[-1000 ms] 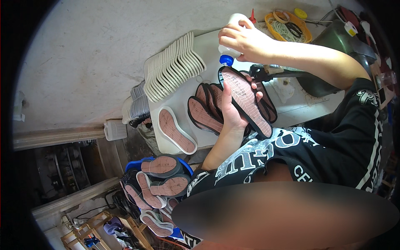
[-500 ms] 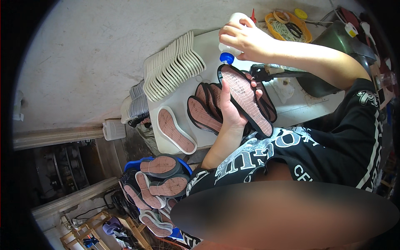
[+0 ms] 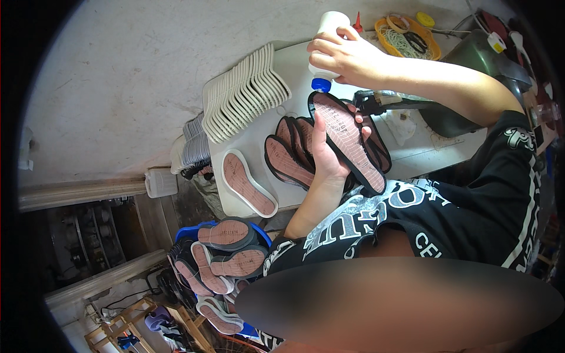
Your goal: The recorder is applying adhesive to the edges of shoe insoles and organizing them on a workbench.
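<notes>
My left hand (image 3: pixel 329 153) is closed around a pink-faced shoe sole (image 3: pixel 350 138) with a black rim, held tilted with its face up. Its thumb lies on the near edge, and fingertips show at the far edge. My right hand (image 3: pixel 347 56) grips a white squeeze bottle (image 3: pixel 333 23) turned upside down. The bottle's blue cap (image 3: pixel 321 85) is at the sole's upper end; whether the tip touches is too small to tell. Another black-rimmed sole (image 3: pixel 381 144) shows behind the held one. Several similar soles (image 3: pixel 285 162) lie overlapping on the white table (image 3: pixel 235 197) beside my left wrist.
A long row of nested off-white soles (image 3: pixel 247 94) stands at the table's left. One white-rimmed pink sole (image 3: pixel 250 183) lies near the front-left edge. Below it, a blue basket (image 3: pixel 266 234) is heaped with soles. A dark green machine (image 3: pixel 465 88) and yellow basket (image 3: pixel 434 44) stand at right.
The white bottle has tipped more upright, so more of its base shows above my right hand. My left hand and the sole have stayed nearly still.
</notes>
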Demonstrator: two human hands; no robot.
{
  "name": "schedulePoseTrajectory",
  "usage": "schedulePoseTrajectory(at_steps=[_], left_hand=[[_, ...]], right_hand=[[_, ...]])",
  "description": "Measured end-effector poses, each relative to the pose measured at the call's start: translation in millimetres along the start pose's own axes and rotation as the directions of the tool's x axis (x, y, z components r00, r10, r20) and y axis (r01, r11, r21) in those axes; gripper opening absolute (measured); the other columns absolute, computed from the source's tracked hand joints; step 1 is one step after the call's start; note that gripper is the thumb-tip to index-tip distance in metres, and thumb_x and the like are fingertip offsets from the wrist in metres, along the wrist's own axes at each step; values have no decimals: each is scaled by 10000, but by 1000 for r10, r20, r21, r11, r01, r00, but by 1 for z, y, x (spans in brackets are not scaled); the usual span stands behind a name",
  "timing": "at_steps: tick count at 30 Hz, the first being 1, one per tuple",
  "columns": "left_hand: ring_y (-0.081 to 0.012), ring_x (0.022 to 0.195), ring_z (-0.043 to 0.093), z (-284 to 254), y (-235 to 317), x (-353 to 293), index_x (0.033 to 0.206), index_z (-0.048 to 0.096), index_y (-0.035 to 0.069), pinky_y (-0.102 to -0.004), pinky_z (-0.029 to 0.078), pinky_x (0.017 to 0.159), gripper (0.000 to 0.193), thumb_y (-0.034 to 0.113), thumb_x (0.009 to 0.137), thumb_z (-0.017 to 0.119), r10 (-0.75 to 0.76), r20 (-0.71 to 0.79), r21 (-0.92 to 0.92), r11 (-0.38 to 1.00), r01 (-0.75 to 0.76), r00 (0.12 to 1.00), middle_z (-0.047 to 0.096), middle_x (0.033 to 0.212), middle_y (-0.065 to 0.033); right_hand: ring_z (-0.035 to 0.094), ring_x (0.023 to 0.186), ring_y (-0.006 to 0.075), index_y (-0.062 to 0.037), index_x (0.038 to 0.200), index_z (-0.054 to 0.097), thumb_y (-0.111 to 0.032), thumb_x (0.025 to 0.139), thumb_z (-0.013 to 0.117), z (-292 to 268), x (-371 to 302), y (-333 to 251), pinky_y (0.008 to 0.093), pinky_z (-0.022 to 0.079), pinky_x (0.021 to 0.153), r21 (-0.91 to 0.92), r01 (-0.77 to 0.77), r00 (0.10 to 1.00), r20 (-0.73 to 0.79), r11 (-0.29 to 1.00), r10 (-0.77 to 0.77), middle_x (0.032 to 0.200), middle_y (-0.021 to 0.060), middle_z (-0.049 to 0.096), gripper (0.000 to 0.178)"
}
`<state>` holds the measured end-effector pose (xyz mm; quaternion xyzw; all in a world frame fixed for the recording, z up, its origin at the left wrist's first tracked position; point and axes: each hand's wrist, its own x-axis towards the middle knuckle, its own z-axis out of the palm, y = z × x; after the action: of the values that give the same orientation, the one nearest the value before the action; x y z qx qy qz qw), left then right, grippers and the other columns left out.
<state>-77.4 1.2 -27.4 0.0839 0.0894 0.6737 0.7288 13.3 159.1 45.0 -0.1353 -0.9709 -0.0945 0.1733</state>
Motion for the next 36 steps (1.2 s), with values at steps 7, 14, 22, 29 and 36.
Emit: schedulePoseTrajectory(at_steps=[7, 14, 22, 29, 36], left_hand=[[-205, 912, 513, 2, 1, 0, 1176, 467, 71, -380, 477, 742, 555, 546, 895, 530, -9, -9, 6, 1000, 9, 1000, 517, 1021, -79], [-206, 908, 521, -1, 0, 0, 1187, 464, 71, -379, 477, 744, 558, 545, 899, 526, -1, 2, 2, 1000, 1, 1000, 520, 1025, -78], [-210, 906, 524, 0, -1, -2, 1192, 461, 75, -385, 478, 739, 543, 533, 907, 519, -9, -18, -4, 1000, 9, 1000, 525, 1025, -80], [-221, 921, 486, 8, -8, -9, 1243, 411, 78, -374, 457, 752, 620, 555, 874, 552, -8, -27, 30, 1000, 9, 1000, 500, 1052, -116], [-213, 913, 505, 11, -10, -10, 1217, 437, 78, -379, 469, 747, 588, 553, 886, 539, -8, 1, 9, 1000, 8, 1000, 513, 1036, -97]], right_hand=[[405, 1261, 219, -150, 1073, 464, -114, 599, 812, 0, 0, 1, 480, 333, 977, -42, 17, 1000, -19, 999, -17, 1256, 41, 487, 589], [406, 1262, 213, -154, 1078, 458, -126, 612, 809, 0, 1, 0, 473, 341, 981, -68, 34, 999, -9, 997, -35, 1257, 38, 485, 584], [407, 1267, 215, -157, 1093, 457, -128, 625, 804, 0, -1, -2, 478, 351, 986, -120, 48, 998, -36, 992, -52, 1270, 38, 483, 584], [402, 1276, 214, -157, 1106, 456, -131, 626, 804, -14, -7, -5, 478, 353, 985, -118, 50, 998, -25, 992, -54, 1278, 40, 483, 593], [401, 1277, 214, -151, 1102, 458, -126, 619, 804, -17, -10, -5, 481, 344, 991, -107, 38, 999, -22, 994, -40, 1283, 42, 480, 594]])
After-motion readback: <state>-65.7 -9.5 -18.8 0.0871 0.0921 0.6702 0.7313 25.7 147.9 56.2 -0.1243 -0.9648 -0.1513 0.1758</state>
